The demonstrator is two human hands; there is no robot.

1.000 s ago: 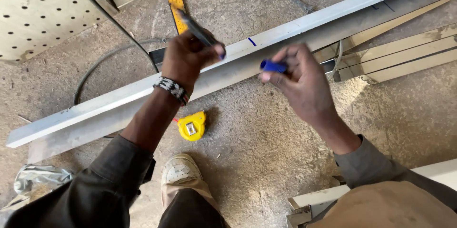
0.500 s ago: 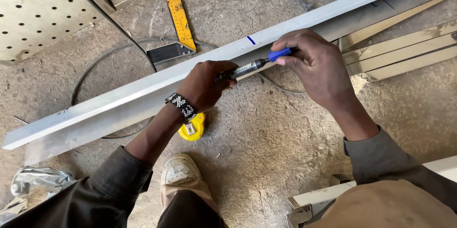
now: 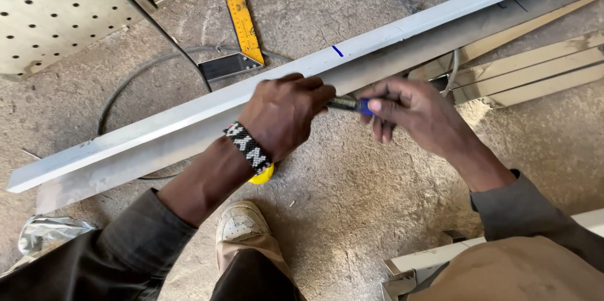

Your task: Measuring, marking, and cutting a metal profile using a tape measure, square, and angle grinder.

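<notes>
My left hand point(image 3: 286, 112) is closed around the dark barrel of a marker pen point(image 3: 343, 104). My right hand point(image 3: 409, 109) pinches the marker's blue cap point(image 3: 365, 106) at the barrel's end. Both hands meet just in front of a long white metal angle bar point(image 3: 189, 118) lying diagonally on the concrete floor. A short blue mark point(image 3: 338, 50) shows on the bar's upper edge. A yellow tape measure point(image 3: 264, 175) peeks out from under my left wrist, which wears a beaded black-and-white bracelet.
A yellow combination square point(image 3: 238, 21) lies beyond the bar. A perforated metal sheet point(image 3: 50, 15) fills the top left, with a dark cable point(image 3: 126, 87) curving beside it. Pale wooden strips point(image 3: 535, 65) lie at right. My shoe point(image 3: 242, 222) is below; white profiles point(image 3: 440, 254) at bottom right.
A second ago the hands were apart, the right holding the blue cap. They came together over the marker, and now the cap sits at the barrel's end between both hands.
</notes>
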